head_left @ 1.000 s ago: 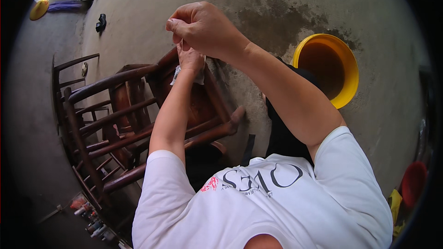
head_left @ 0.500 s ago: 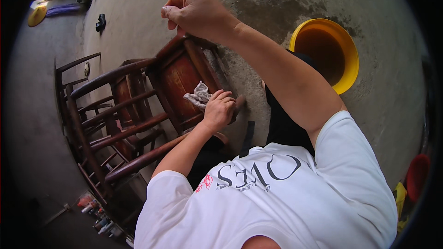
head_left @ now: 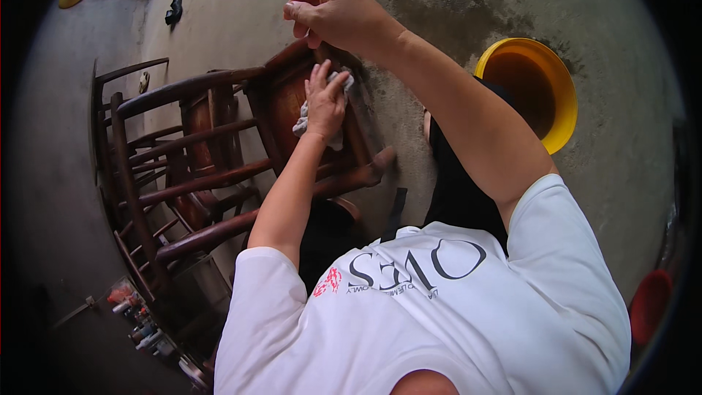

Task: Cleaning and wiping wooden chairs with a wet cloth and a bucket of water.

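A dark brown wooden chair (head_left: 219, 171) with a reddish panel (head_left: 287, 123) is in front of me, tilted toward the left. My left hand (head_left: 326, 106) presses a crumpled light grey cloth (head_left: 300, 123) onto that panel, its fingers fairly spread over the cloth. Part of the cloth shows past the fingertips. Above the chair's far corner is my right hand (head_left: 340, 18), its fingers curled and the thumb against them. Whatever lies inside its grip, if anything, is hidden.
On the right stands a yellow bucket (head_left: 567, 106) of brown water, beside a dark wet patch (head_left: 453, 25) on the concrete floor. More wooden chairs (head_left: 201, 128) crowd the left. A dark shoe-like object (head_left: 173, 11) lies farther off. A red round object (head_left: 651, 307) is at the lower right.
My left hand has moved the cloth away from me, from the panel's near edge toward its far side. The right hand stays closed above the chair's corner. The whole view has shifted slightly.
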A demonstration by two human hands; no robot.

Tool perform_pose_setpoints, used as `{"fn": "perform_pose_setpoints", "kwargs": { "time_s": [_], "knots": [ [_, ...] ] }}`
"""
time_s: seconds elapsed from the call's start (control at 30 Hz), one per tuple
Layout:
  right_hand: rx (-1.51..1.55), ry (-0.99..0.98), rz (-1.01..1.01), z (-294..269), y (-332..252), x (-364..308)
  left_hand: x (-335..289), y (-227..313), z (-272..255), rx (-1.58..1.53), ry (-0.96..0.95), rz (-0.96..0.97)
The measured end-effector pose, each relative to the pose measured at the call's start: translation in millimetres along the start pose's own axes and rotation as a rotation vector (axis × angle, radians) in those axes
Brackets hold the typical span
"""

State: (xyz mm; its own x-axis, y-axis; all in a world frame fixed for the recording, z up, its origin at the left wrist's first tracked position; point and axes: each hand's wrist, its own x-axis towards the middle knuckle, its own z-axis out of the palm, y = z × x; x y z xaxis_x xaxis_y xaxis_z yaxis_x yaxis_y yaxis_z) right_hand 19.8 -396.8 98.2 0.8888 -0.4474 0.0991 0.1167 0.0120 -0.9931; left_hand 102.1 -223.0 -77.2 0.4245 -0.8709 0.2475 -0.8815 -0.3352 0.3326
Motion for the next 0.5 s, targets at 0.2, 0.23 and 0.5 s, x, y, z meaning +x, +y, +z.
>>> {"fn": "perform_pose_setpoints", "kwargs": {
  "time_s": [0.2, 0.23, 0.5],
  "knots": [
    [-0.042, -0.049, -0.012, 9, 5, 3, -1, -30, 7, 0.008, 0.033, -0.333],
    [-0.053, -0.049, -0.013, 9, 6, 4, -12, -30, 4, 0.004, -0.032, -0.320],
    [-0.033, -0.096, 0.019, 15, 3, 6, -120, 47, -54, 0.340, -0.321, -0.116]
  ]
}}
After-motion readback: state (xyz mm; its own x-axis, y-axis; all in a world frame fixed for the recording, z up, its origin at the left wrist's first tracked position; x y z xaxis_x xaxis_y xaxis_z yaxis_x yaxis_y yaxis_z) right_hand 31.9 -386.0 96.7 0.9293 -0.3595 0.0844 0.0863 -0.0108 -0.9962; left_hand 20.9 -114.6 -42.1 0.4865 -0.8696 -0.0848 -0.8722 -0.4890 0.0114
